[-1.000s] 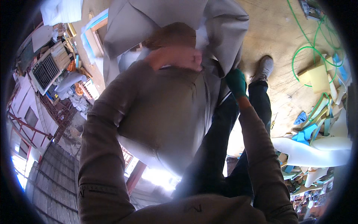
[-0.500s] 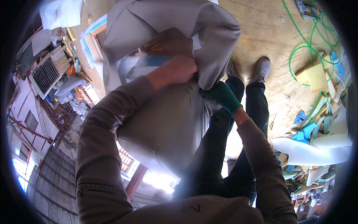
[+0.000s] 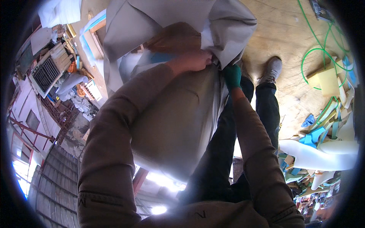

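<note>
In front of me is a bulky padded furniture piece [image 3: 171, 125] clad in smooth grey, leather-like material. A loose grey cover [image 3: 152, 19] is folded back over its far part. Between them a gap shows a brown panel [image 3: 175, 38], white padding and a patch of blue foam. My bare left hand [image 3: 195, 60] is closed at the gap's right end, pinching the cover's edge. Close to its right, my right hand [image 3: 232, 76], in a green glove, grips the same bunched cover at the side. Its fingertips are partly hidden by the folds.
A green hose [image 3: 304, 68] lies coiled on the wooden floor at the right. Beside it stands a yellow foam block [image 3: 327, 81], with a heap of foam offcuts [image 3: 313, 136] nearer. My shoe [image 3: 272, 68] is right of the furniture. A wood-framed piece [image 3: 95, 36] stands at the far left.
My right hand has moved away from me, up along the side of the furniture. My left hand has shifted right along the gap, so the two hands are closer together.
</note>
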`<state>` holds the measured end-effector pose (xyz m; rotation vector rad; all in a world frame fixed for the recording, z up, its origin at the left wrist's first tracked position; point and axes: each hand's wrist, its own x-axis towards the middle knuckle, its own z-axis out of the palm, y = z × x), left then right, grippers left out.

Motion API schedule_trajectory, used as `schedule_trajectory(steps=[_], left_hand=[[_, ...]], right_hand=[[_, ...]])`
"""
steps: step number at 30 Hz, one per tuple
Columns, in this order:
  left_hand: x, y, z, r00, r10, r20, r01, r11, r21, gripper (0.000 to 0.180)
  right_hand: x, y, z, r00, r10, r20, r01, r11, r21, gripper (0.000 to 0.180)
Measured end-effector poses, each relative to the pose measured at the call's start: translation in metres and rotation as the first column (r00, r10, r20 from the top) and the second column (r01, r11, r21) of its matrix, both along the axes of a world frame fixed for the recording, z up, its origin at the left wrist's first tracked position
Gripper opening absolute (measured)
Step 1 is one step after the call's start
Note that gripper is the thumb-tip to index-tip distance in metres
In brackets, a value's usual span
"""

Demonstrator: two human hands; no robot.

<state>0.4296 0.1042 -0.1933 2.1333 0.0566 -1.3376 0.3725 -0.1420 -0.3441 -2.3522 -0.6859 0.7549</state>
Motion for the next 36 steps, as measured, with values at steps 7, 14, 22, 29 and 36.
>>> schedule_trajectory(steps=[7, 14, 22, 29, 36], left_hand=[[0.009, -0.004, -0.011, 0.981, 0.038, -0.188, -0.040, 0.999, -0.008, 0.036], [0.023, -0.023, 0.000, 0.987, -0.137, -0.082, 0.139, 0.990, 0.015, 0.047], [0.041, -0.006, 0.026, 0.957, -0.206, -0.203, 0.224, 0.972, 0.072, 0.035], [0.031, 0.008, 0.021, 0.970, -0.187, -0.156, 0.198, 0.979, 0.055, 0.048], [0.022, 0.009, 0.028, 0.975, -0.107, -0.194, 0.118, 0.992, 0.045, 0.051]], right_hand=[[-0.001, -0.075, -0.023, 0.876, -0.090, -0.473, 0.136, 0.989, 0.064, 0.023], [0.043, -0.078, 0.043, 0.064, -0.227, -0.972, 0.725, 0.680, -0.111, 0.057], [0.064, -0.029, 0.068, 0.342, -0.079, -0.936, 0.491, 0.865, 0.107, 0.043], [0.057, -0.014, 0.052, 0.458, 0.084, -0.885, 0.262, 0.939, 0.225, 0.030], [0.030, -0.013, 0.073, 0.894, 0.126, -0.429, -0.123, 0.992, 0.035, 0.026]])
